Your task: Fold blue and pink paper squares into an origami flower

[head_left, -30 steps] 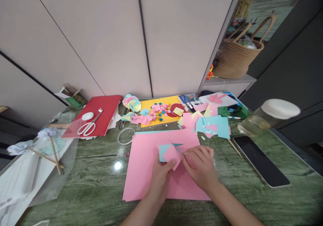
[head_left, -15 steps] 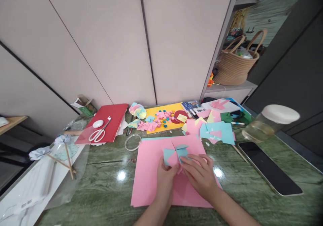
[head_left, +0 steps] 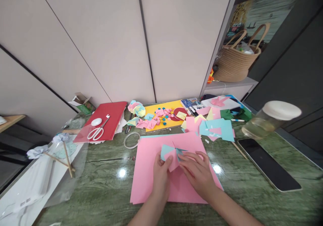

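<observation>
A small folded paper piece (head_left: 173, 162), pink and light blue with flaps meeting at a centre point, is held just above a stack of pink paper sheets (head_left: 147, 182). My left hand (head_left: 162, 172) pinches its left side, thumb on top and fingers underneath. My right hand (head_left: 198, 172) has its fingers closed at the piece's right blue flap; the fingertips partly cover that flap. Beneath the hands, the pink stack lies flat, with a strip of blue paper showing at its top edge.
Behind lie a red folder (head_left: 113, 109) with white scissors (head_left: 97, 131), a tape ring (head_left: 132, 140), a yellow sheet (head_left: 151, 127) with small paper balls, and blue paper (head_left: 228, 131). To the right are a phone (head_left: 268, 163) and a lidded jar (head_left: 267, 121). Paper flowers (head_left: 37, 152) lie left.
My left thumb has moved up onto the pink part of the folded paper. The piece has tilted slightly, and its right blue flap looks narrower. The view has shifted a little.
</observation>
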Tool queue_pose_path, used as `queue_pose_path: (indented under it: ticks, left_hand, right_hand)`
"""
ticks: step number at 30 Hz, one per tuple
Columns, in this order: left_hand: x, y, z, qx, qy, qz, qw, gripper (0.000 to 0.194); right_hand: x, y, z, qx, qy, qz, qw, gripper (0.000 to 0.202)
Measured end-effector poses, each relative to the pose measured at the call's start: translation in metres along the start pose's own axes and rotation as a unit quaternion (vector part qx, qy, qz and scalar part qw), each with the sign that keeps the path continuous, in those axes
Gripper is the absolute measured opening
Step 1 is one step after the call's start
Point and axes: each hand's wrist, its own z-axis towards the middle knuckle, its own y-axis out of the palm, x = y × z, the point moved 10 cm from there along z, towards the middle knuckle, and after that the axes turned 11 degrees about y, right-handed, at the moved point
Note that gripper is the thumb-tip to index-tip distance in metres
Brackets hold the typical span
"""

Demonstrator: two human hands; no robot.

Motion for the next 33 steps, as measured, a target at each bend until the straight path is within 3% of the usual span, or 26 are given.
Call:
queue_pose_path:
  ticks: [5, 12, 27, 33]
  left_hand:
    - [0.003, -0.015, 0.002, 0.034, 0.039, 0.09, 0.995, 0.046]
    - [0.003, -0.016, 0.001, 0.02, 0.05, 0.139, 0.989, 0.035]
    - [-0.001, -0.012, 0.0, 0.005, 0.037, 0.084, 0.996, 0.03]
    - [-0.007, -0.007, 0.001, 0.009, -0.01, -0.004, 1.0, 0.031]
  right_hand:
    - [0.011, 0.014, -0.004, -0.052, 0.052, 0.008, 0.997, 0.011]
    - [0.008, 0.016, -0.007, -0.051, 0.054, -0.009, 0.997, 0.011]
    - [0.018, 0.022, -0.012, -0.072, 0.11, 0.041, 0.991, 0.009]
    - [0.035, 0.021, -0.01, -0.085, 0.198, 0.092, 0.972, 0.011]
